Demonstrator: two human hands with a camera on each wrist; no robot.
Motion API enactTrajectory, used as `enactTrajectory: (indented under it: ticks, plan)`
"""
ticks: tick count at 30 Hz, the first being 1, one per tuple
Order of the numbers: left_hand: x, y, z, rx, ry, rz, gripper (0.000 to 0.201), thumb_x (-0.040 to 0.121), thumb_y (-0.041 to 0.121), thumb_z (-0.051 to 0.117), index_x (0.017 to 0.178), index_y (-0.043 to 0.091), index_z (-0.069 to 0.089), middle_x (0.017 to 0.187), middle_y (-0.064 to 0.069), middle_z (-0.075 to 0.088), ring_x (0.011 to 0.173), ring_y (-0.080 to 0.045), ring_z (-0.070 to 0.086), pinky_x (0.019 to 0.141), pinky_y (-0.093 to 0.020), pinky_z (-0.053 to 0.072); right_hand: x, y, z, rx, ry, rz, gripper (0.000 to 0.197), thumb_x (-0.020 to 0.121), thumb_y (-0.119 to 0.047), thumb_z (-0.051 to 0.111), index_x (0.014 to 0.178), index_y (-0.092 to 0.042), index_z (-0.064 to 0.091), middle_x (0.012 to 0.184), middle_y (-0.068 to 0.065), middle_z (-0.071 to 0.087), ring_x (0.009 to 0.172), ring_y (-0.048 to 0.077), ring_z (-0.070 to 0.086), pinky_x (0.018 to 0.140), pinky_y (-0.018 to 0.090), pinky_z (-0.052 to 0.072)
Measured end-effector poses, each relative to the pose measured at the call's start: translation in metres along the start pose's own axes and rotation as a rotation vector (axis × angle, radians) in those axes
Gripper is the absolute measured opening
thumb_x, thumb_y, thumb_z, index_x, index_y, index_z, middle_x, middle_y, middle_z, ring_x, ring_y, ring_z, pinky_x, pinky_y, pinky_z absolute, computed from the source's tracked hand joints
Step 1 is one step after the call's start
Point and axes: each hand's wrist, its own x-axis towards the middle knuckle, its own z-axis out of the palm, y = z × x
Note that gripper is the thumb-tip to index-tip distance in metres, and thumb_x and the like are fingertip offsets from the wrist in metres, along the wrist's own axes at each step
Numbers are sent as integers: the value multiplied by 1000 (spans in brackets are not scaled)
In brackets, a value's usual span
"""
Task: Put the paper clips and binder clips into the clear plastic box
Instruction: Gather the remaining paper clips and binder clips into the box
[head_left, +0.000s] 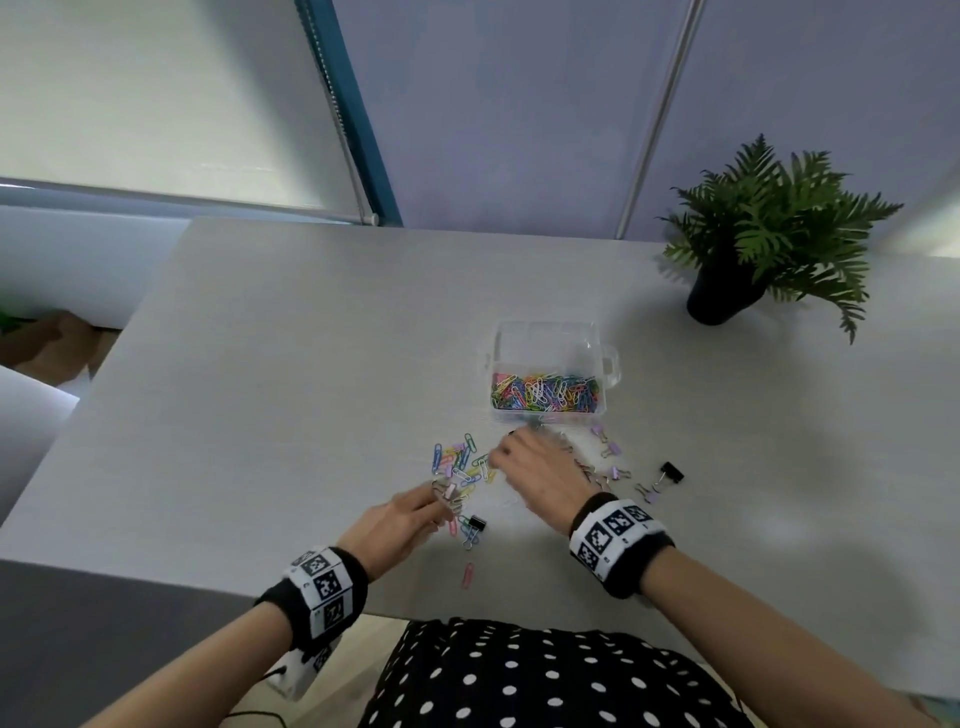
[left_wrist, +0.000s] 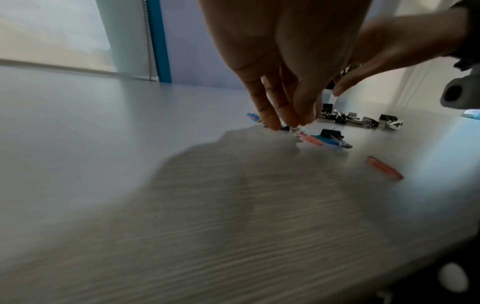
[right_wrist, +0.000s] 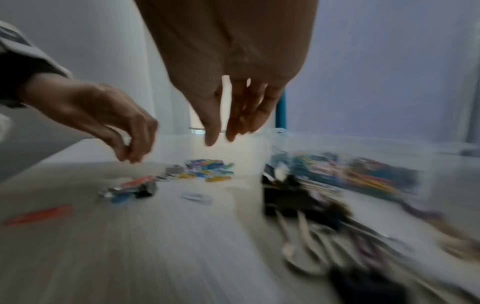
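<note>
The clear plastic box (head_left: 545, 338) stands open mid-table; its near compartment holds many coloured paper clips (head_left: 545, 389). Loose paper clips (head_left: 462, 462) lie left of my right hand (head_left: 501, 454), which hovers in front of the box with straight, slightly spread fingers (right_wrist: 211, 135) holding nothing. Small pastel binder clips (head_left: 613, 470) and a black one (head_left: 672, 473) lie to its right. My left hand (head_left: 441, 499) reaches the near edge of the pile, its fingertips (left_wrist: 272, 123) pinched together on a small pale binder clip (head_left: 450, 489). Another black binder clip (head_left: 475, 522) and a pink paper clip (head_left: 468, 574) lie nearer me.
A potted fern (head_left: 769, 234) stands at the table's far right corner. The pale wood-grain table (head_left: 260, 389) ends at a front edge close to my body. A window blind and a blue frame post rise behind the table.
</note>
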Motion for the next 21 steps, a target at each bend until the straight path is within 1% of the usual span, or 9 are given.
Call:
enactTrajectory:
  ticks: [3,5,8,11,13,15,16,18,21]
  plan:
    - [4,-4,-3,-40,12,-25,18,88,29,34,99,27,47,109,6,56,84,-16,61,65,-32,56,9,-28,2,35,-189,-221,34,74,-1,67,105,-8,56,101,11,59,93,25,54,76,34,48]
    - [5,-5,-8,-51,36,-35,13,87,28,36,94,25,46,100,9,52,79,-14,57,63,-31,54,10,-34,6,39,-278,-243,25,80,2,57,104,-1,54,103,18,55,99,31,48,74,41,44]
    - [6,-5,-13,-26,38,-13,14,86,32,38,95,27,47,100,5,57,80,-13,60,61,-26,53,6,-30,10,69,-308,-216,18,80,1,56,97,0,52,102,20,53,100,33,48,75,44,44]
    - [6,-4,-10,47,7,43,21,83,29,42,98,23,56,101,2,63,83,-10,58,60,-19,48,-2,-19,6,139,-259,-150,25,80,-10,63,99,0,52,104,17,55,97,29,48,81,41,44]
    - [8,-2,-8,70,-39,62,24,83,28,42,97,21,61,98,2,63,84,-8,55,59,-19,47,-9,-2,1,185,-167,-24,26,82,-16,64,101,-2,53,106,13,55,98,26,48,85,37,45]
    - [12,-2,-8,75,-50,59,23,84,28,42,96,21,60,95,2,63,85,-9,57,58,-19,47,-17,17,-4,159,-74,96,26,77,-16,68,97,-5,55,104,9,57,97,24,51,82,35,50]
    - [15,-1,-9,82,-50,65,21,83,29,42,95,22,58,94,2,63,84,-11,59,58,-18,47,-20,24,-6,115,-44,130,30,71,-17,74,93,-8,57,98,7,59,93,23,54,77,34,52]
    - [20,0,-9,110,-52,111,16,82,31,44,93,26,54,92,4,62,81,-11,61,56,-18,50,-25,30,-6,15,-31,130,40,54,-19,85,85,-13,60,87,1,62,82,19,59,66,29,55]
    - [25,6,-9,213,-98,160,19,80,40,42,86,30,57,86,11,63,76,-7,62,55,-16,52,-22,21,-2,32,-10,31,38,56,-15,83,86,-16,61,86,-1,61,80,18,58,63,28,53]
